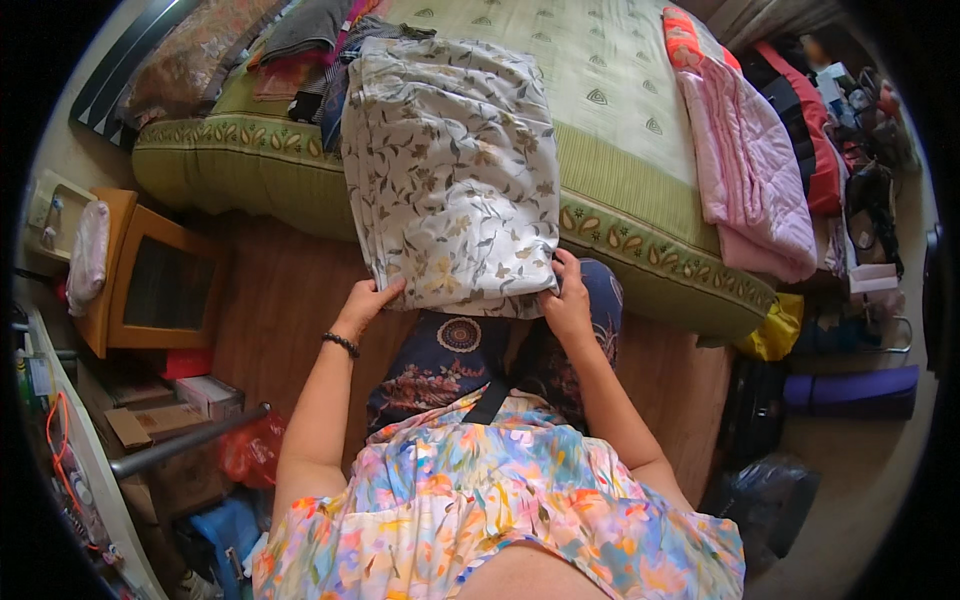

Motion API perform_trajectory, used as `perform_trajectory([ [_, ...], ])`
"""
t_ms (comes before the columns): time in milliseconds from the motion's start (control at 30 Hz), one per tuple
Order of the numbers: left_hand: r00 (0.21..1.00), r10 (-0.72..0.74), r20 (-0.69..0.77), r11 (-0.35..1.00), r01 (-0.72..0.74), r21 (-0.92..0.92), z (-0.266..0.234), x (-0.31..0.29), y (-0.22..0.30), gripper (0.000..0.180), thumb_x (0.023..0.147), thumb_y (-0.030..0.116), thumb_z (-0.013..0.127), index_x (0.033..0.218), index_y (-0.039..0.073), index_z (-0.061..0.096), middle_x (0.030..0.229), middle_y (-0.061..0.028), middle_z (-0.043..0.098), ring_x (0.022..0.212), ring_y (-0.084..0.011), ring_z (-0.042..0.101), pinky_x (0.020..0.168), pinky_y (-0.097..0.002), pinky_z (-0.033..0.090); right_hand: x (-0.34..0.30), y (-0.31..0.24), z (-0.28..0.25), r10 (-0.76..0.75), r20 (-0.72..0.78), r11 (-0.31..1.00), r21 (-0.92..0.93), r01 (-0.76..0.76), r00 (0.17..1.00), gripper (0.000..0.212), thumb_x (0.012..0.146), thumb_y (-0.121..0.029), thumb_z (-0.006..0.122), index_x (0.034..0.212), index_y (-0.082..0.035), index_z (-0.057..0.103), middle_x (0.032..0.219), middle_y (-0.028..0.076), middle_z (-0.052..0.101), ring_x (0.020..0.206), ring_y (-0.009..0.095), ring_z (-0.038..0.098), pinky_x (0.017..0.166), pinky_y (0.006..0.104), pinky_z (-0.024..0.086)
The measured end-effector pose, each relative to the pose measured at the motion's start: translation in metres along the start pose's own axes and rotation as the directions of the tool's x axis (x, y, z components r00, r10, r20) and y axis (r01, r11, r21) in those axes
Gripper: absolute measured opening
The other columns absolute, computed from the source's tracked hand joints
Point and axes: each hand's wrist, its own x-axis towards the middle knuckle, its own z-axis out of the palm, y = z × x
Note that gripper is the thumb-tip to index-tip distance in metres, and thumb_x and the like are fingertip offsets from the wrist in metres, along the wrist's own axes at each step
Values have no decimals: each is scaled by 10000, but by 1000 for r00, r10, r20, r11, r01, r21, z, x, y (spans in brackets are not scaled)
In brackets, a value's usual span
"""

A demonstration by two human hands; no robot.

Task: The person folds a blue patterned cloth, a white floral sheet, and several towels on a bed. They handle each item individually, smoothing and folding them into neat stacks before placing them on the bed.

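The left hand [372, 300] is clamped on the near left corner of a folded cloth [455, 170], its thumb lying on top and its other fingers mostly hidden under the fabric. The right hand [570, 300] is closed on the near right corner, its fingers pinching the side edge. The cloth, white with grey leaves and yellowish flowers, spans the gap between the two hands and runs away from the fingertips onto the bed [250, 150], its near end hanging past the mattress edge, above the knees. Just behind the left fingers, a dark beaded bracelet [341, 344] circles the wrist. Nearer the body than both hands are dark blue patterned trousers [440, 385] and a bright, many-coloured top [500, 480]. Beyond the left fingers, on the bed beside the cloth's far end, lies a pile of clothes [300, 45]. Well to the left of those fingers stands a wooden cabinet [165, 285] with a dark door panel. Well to the right of the right fingers, a pink quilt [750, 170] drapes over the bed's edge, with a yellow bag [775, 328] below it and a rolled purple mat [850, 388] farther out.
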Motion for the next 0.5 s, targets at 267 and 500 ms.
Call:
perform_trajectory([
  [267,918,326,-226,888,-380,-260,-18,-47,38,328,860,231,649,1060,-26,615,978,-26,638,856,-76,563,779,-243,457,-6,10,-1,173,80,951,244,-187,982,534,701,77,581,1216,-22,477,1015,140,630,913,242,620,824,297,467],
  [500,824,507,-255,819,-552,-155,-22,-60,176,321,871,257,606,1065,1,605,979,-42,641,859,-101,595,745,-247,487,51,-29,-54,96,-148,773,634,20,984,426,712,90,369,1031,-14,631,851,66,624,559,112,535,416,215,414],
])
